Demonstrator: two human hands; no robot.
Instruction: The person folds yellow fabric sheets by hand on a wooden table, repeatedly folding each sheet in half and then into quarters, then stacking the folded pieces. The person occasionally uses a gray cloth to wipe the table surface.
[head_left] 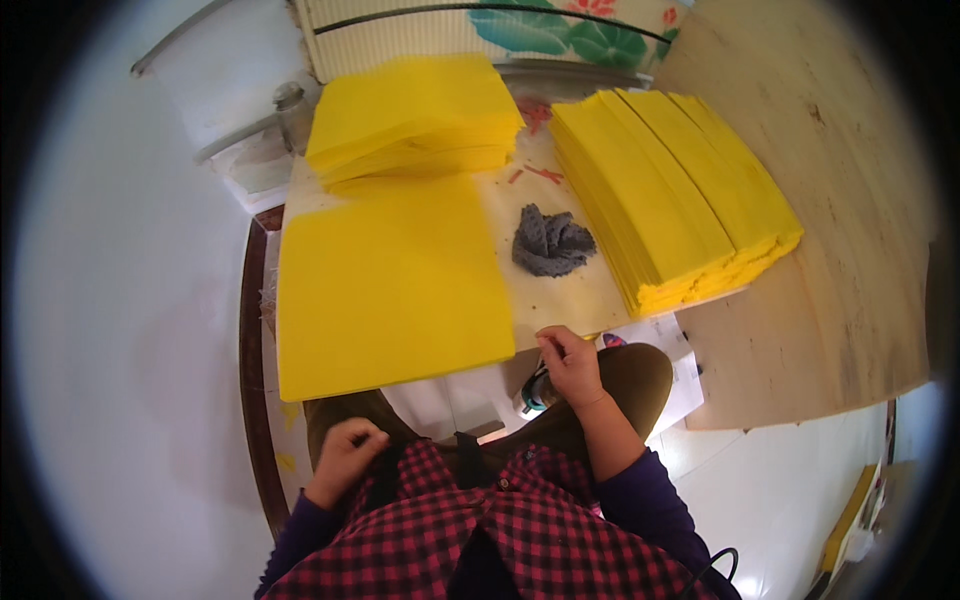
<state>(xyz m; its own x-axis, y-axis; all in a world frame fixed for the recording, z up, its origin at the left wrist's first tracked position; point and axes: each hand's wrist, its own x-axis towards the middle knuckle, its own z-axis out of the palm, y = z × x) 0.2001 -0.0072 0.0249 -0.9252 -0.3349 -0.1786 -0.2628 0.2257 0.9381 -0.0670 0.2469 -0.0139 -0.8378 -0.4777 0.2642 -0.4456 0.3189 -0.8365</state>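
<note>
On the left front of the table lies a square stack of yellow sheets [400, 290], its near edge at the table's front. My right hand [572, 368] is just off the stack's near right corner, above my knee, its fingers curled into a pinch. Whatever is between those fingertips, if anything, is too small to make out. Low over my lap, apart from the stack, my left hand [348, 458] is loosely closed with nothing seen in it. A crumpled grey cloth [552, 242] sits on the table to the right of the yellow sheets.
Behind the front stack rises a taller yellow pile [415, 115]. Folded yellow bundles [680, 190] fill the table's right side. Small red strips [543, 174] lie between the piles. A glass jar [291, 110] stands at the back left. A wooden board [830, 300] borders the right.
</note>
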